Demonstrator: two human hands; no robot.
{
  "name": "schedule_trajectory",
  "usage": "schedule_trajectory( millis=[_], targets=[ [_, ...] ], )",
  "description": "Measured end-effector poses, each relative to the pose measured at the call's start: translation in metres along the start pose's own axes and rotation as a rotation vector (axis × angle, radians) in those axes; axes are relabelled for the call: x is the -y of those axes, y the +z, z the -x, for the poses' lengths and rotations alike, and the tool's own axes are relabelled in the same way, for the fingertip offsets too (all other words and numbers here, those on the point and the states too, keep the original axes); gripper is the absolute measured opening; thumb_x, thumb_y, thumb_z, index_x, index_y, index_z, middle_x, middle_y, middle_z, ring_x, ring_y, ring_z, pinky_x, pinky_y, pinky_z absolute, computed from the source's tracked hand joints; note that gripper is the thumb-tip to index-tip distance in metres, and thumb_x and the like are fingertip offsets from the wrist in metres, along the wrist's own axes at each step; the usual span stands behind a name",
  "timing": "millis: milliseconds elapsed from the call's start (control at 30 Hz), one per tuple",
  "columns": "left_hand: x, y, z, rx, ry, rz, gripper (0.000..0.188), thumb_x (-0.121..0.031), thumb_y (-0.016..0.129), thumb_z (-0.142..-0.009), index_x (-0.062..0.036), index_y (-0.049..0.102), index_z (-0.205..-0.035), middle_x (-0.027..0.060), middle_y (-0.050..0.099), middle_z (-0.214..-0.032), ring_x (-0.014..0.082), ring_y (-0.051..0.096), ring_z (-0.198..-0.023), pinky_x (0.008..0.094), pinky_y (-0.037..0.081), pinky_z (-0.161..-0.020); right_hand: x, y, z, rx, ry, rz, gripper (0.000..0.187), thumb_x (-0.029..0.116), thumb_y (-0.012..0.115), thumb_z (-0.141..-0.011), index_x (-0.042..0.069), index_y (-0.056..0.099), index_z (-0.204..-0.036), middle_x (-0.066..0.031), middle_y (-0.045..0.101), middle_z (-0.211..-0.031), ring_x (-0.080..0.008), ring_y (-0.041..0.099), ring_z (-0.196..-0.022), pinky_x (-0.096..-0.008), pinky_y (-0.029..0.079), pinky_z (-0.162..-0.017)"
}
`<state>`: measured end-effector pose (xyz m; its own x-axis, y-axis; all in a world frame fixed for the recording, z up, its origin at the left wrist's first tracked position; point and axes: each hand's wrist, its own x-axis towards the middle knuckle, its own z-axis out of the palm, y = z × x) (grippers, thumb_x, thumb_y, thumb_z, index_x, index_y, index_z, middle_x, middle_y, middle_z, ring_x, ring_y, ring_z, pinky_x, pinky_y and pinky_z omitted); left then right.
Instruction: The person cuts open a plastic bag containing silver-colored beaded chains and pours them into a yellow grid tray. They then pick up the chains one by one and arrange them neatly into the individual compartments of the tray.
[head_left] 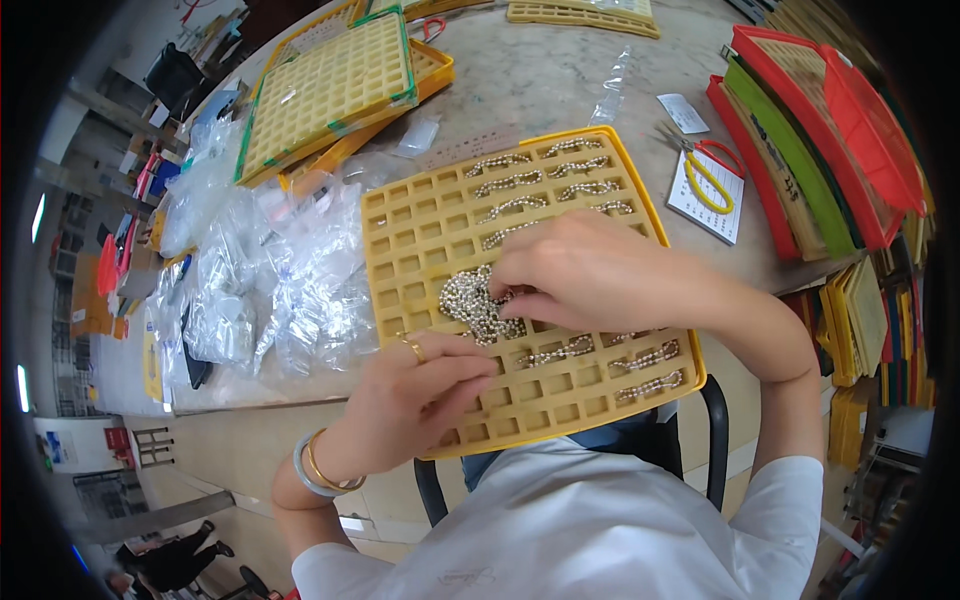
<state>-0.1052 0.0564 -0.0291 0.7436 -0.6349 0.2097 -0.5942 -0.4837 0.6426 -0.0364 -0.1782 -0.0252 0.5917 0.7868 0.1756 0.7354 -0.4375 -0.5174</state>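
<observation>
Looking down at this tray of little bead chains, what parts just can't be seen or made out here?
- Head view: the right hand covers several cells of the yellow grid tray; their contents are hidden.
- What the left hand pinches: its fingertips curl over it.
- Contents of the clear plastic bags: glare, too small.
- Stacked red and green trays: blurred and bent at the picture's rim.

table (560,80): pale, marbled top | yellow compartment tray (420,225) at near edge, overhanging | stacked yellow trays (335,85) far left | clear plastic bags (260,270) left | scissors (705,165) on white card (715,210) right | red/green trays (810,130) far right
</observation>
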Motion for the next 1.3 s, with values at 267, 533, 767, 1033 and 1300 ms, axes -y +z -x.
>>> schedule_trajectory(
  millis=[267, 533, 767, 1033, 1300],
  targets=[
    [0.005, -0.014, 0.0, -0.09, -0.107, -0.012, 0.021, 0.0, 0.073, -0.078, -0.005, 0.071, -0.098, 0.0095, 0.069, -0.096, 0.0216, 0.067, -0.076, 0.0297, 0.054, -0.065, 0.002, -0.004, -0.013, -0.002, 0.105, -0.086, 0.016, 0.017, 0.07, -0.082, 0.003, 0.065, -0.09, -0.0092, 0.066, -0.082, -0.0227, 0.066, -0.073, -0.034, 0.05, -0.063],
    [-0.001, -0.011, -0.031, -0.176, -0.21, 0.489, 0.037, -0.001, 0.069, -0.086, 0.0027, 0.058, -0.122, 0.0105, 0.062, -0.12, 0.0161, 0.06, -0.11, 0.0285, 0.053, -0.091, 0.016, -0.03, -0.006, -0.161, 0.096, -0.752, 0.016, 0.014, 0.068, -0.084, -0.001, 0.063, -0.083, -0.003, 0.065, -0.076, -0.0081, 0.061, -0.071, -0.0242, 0.051, -0.065],
    [-0.005, -0.01, -0.034, 0.185, -0.384, 0.772, 0.027, -0.001, 0.068, -0.088, 0.005, 0.062, -0.114, 0.0087, 0.067, -0.108, 0.0112, 0.064, -0.095, 0.0249, 0.054, -0.082, 0.027, -0.036, 0.017, -0.132, 0.207, -0.942, 0.013, 0.01, 0.069, -0.083, -0.001, 0.063, -0.083, -0.0014, 0.065, -0.078, -0.0053, 0.06, -0.071, -0.0208, 0.051, -0.066],
    [-0.029, 0.004, -0.012, 0.131, -0.179, 0.187, 0.017, 0.003, 0.072, -0.08, 0.0019, 0.069, -0.096, 0.0108, 0.07, -0.087, 0.0181, 0.067, -0.076, 0.0287, 0.054, -0.069, 0.022, -0.02, 0.063, 0.056, 0.232, -0.615, 0.009, 0.007, 0.067, -0.082, 0.0, 0.062, -0.085, -0.0055, 0.065, -0.072, -0.0114, 0.064, -0.066, -0.0249, 0.053, -0.063],
    [-0.03, 0.028, -0.007, -0.011, 0.087, -0.095, 0.02, 0.002, 0.075, -0.075, -0.0024, 0.071, -0.094, 0.0128, 0.069, -0.089, 0.0262, 0.066, -0.069, 0.0321, 0.053, -0.062, 0.025, -0.008, 0.076, 0.049, 0.153, -0.226, 0.009, 0.007, 0.066, -0.08, 0.001, 0.063, -0.085, -0.0141, 0.064, -0.074, -0.0333, 0.064, -0.071, -0.0405, 0.051, -0.067]
  ],
)
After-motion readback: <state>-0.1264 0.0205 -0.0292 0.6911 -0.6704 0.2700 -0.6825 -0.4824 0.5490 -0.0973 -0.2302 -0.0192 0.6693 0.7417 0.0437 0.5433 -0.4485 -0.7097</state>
